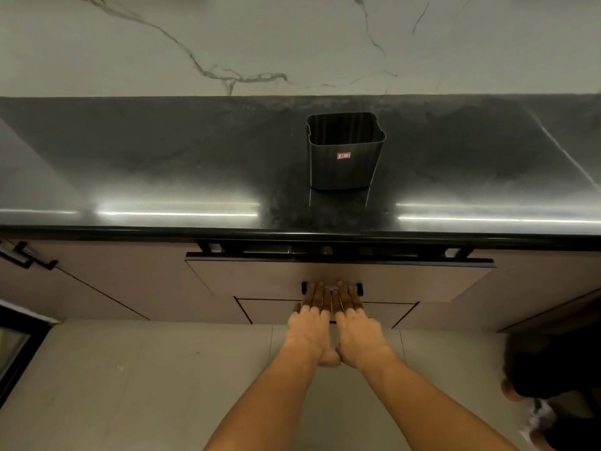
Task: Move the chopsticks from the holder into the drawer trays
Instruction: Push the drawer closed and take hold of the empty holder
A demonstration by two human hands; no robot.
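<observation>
The left hand (310, 323) and right hand (353, 323) lie flat side by side, fingers straight and spread against the drawer (260, 278) front, covering its black handle (358, 289) and grasping nothing. The drawer stands out slightly from the cabinet, a narrow dark gap showing along its top edge; nothing inside can be made out. On the counter (162, 164), midway along and nearer the back edge, the dark holder (344, 157) stands upright with a small red label on its front; no chopsticks show in it. Behind runs a veined marble wall (292, 37). Pale floor tiles (146, 385) lie below.
</observation>
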